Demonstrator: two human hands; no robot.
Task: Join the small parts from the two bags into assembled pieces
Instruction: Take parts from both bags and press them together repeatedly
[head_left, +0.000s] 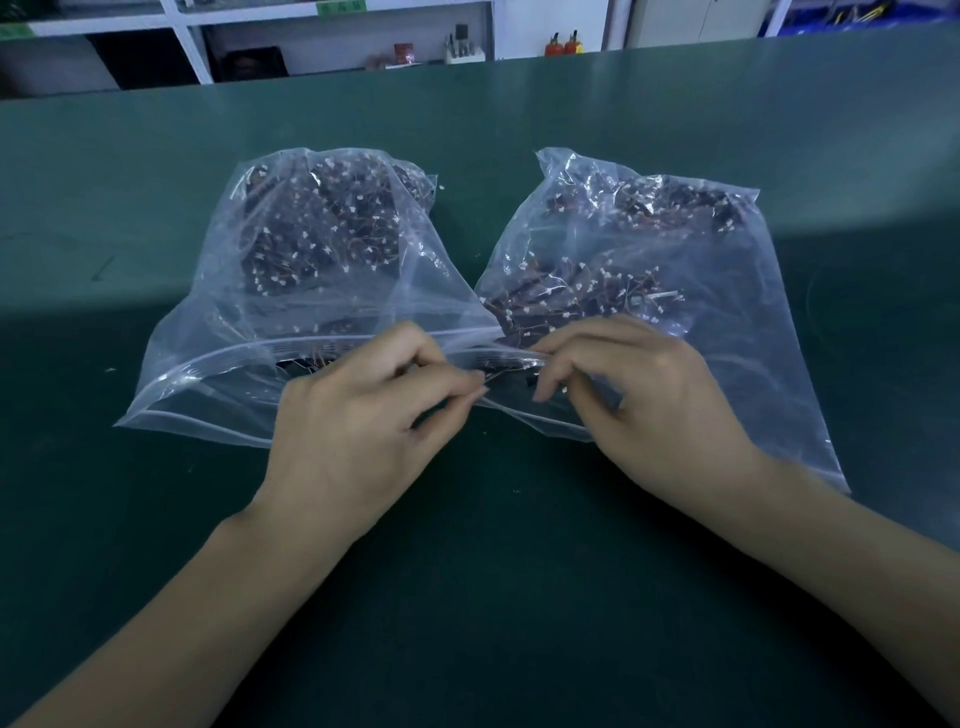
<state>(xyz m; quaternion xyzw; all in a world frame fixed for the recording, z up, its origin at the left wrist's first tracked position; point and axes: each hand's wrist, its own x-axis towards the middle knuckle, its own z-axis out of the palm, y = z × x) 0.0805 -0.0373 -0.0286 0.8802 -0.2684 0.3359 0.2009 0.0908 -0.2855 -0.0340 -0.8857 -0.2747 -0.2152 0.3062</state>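
Two clear zip bags lie side by side on the green table (519, 571). The left bag (218, 322) and the right bag (753, 312) each hold several small dark wired parts with white connectors. Their open mouths face me and meet in the middle. My left hand (358, 415) has curled fingers and pinches something small at the bags' mouths. My right hand (639, 389) also curls its fingers and pinches a small part close to the left fingertips. The parts themselves are mostly hidden by my fingers.
White shelving (332, 47) with small items and two orange-red bottles (563, 44) stands behind the table's far edge. A few tiny white specks lie on the green surface near the bags.
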